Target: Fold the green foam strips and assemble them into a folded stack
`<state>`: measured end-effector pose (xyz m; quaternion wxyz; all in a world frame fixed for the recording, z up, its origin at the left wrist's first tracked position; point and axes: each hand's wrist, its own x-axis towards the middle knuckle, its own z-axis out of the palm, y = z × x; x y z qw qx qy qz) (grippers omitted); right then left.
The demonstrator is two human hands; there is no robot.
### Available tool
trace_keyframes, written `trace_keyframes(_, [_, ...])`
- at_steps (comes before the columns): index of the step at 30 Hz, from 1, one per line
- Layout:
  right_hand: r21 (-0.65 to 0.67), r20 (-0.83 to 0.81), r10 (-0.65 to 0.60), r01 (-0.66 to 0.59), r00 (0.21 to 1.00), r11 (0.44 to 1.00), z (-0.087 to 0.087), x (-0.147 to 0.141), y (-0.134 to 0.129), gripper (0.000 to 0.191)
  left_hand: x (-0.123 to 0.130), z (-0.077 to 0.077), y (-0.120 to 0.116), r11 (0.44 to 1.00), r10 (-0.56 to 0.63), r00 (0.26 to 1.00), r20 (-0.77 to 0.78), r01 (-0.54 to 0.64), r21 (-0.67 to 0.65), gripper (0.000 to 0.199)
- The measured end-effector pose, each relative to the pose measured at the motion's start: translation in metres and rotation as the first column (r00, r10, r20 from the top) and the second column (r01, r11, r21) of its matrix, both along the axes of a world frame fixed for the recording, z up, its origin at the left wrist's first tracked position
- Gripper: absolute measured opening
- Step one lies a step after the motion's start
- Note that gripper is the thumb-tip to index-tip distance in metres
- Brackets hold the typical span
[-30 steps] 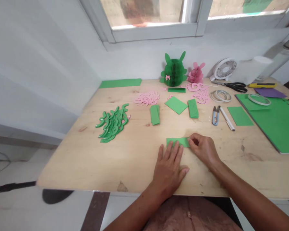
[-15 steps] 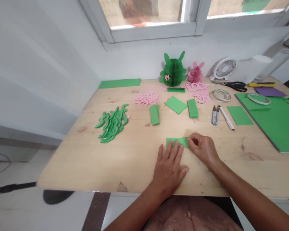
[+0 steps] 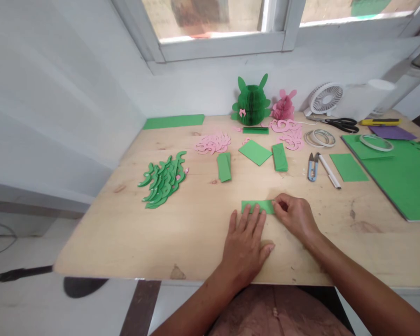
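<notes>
A small green paper strip lies flat on the wooden table near its front. Across its lower left part rest the fingertips of my left hand, spread and pressing flat. My right hand pinches the strip's right end between thumb and forefinger, the other fingers curled in. Just beyond are a pair of narrow green paper pieces, a tilted green paper rectangle and another narrow green piece. The strip's lower edge is partly hidden under my left fingers.
Left stands a pile of green cut-outs; pink cut-outs lie behind. At right are thread snips, a white pen, tape rolls, scissors and a green sheet. A green paper figure stands by the wall.
</notes>
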<state>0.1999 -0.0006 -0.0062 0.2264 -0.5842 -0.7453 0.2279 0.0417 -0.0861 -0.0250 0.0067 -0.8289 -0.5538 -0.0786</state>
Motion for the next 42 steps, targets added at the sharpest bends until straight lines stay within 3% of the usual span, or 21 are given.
trace_keyframes(42, [-0.019, -0.029, -0.020, 0.020, 0.999, 1.000, 0.0001, 0.0005, 0.0018, 0.019, 0.0010, 0.0039, 0.0004, 1.000, 0.008, 1.000, -0.022, -0.008, -0.014, 0.060])
